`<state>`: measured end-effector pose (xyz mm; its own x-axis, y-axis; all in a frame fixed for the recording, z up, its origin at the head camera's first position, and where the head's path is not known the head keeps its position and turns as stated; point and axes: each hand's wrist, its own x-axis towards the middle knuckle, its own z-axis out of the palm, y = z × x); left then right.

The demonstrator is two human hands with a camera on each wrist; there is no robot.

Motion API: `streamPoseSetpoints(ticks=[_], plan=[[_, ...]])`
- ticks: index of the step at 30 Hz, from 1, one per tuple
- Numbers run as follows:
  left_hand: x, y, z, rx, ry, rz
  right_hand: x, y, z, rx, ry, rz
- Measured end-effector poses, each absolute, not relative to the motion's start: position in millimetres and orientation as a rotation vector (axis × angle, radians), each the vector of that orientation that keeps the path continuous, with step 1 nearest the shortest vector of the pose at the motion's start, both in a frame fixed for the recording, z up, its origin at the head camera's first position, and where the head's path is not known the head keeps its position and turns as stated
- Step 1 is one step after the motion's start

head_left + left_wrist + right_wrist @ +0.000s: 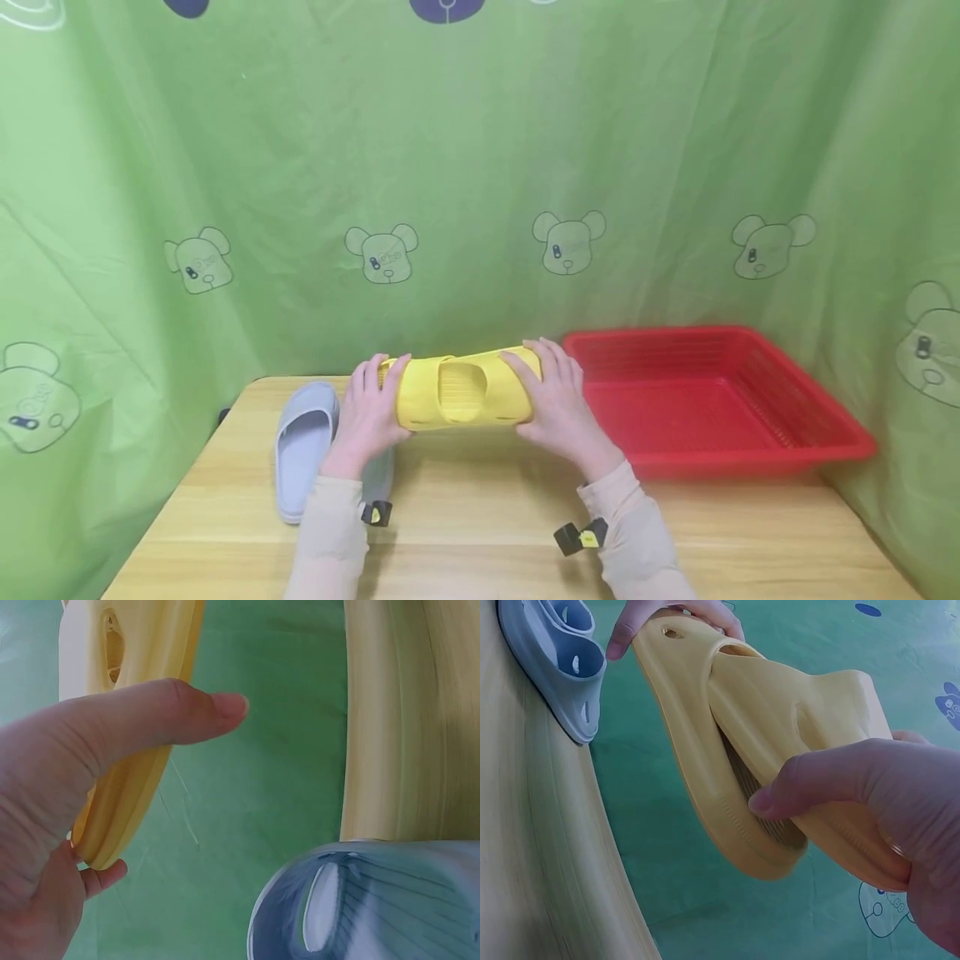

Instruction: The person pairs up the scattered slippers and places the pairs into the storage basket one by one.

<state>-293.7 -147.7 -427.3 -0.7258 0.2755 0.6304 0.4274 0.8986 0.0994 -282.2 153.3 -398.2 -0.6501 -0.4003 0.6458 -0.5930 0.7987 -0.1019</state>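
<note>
A pair of yellow slippers [422, 400], one fitted partly into the other, is held up above the table between both hands. My left hand [367, 408] grips their left end, thumb on the near side and fingers behind. At the right end my right hand [561, 408] holds them the same way; its thumb lies over the upper and sole edge in the right wrist view. Ribbed footbed shows through the gap between the slippers [754, 742]. Left of the left forearm stands a grey-blue slipper [300, 454], and its mate [379, 477] is mostly hidden behind that arm.
A red plastic basket [750, 457] occupies the right side of the wooden table [465, 517], its front right corner reaching out past the table's side edge. Green curtain [480, 150] with bear prints hangs behind and on both sides.
</note>
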Motion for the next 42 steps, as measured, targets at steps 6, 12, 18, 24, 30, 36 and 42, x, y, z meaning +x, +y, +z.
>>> streamPoseSetpoints(ticks=[6,12,18,24,30,36,42], plan=[[-296.4,-143.4,-428.7,-0.517,-2.398,-0.260,-279.5,156.1,-400.1,0.722,-2.370,0.424],[-295.8,-140.3,-426.2,-0.526,-2.398,-0.253,-279.7,157.4,-401.6,0.725,-2.374,0.457],[-294.6,-138.4,-426.4,-0.539,-2.393,-0.258,-280.9,156.6,-403.9,0.742,-2.346,0.442],[-294.6,-136.9,-426.9,-0.543,-2.426,-0.294,-283.2,156.4,-406.9,0.742,-2.339,0.432],[-293.9,-140.0,-428.1,-0.528,-2.436,-0.334,-284.8,156.9,-407.8,0.738,-2.358,0.428],[-292.2,-142.3,-426.6,-0.527,-2.446,-0.378,-285.8,157.5,-407.6,0.716,-2.371,0.403],[-291.4,-143.1,-423.1,-0.523,-2.426,-0.426,-283.7,155.5,-403.1,0.696,-2.369,0.367]])
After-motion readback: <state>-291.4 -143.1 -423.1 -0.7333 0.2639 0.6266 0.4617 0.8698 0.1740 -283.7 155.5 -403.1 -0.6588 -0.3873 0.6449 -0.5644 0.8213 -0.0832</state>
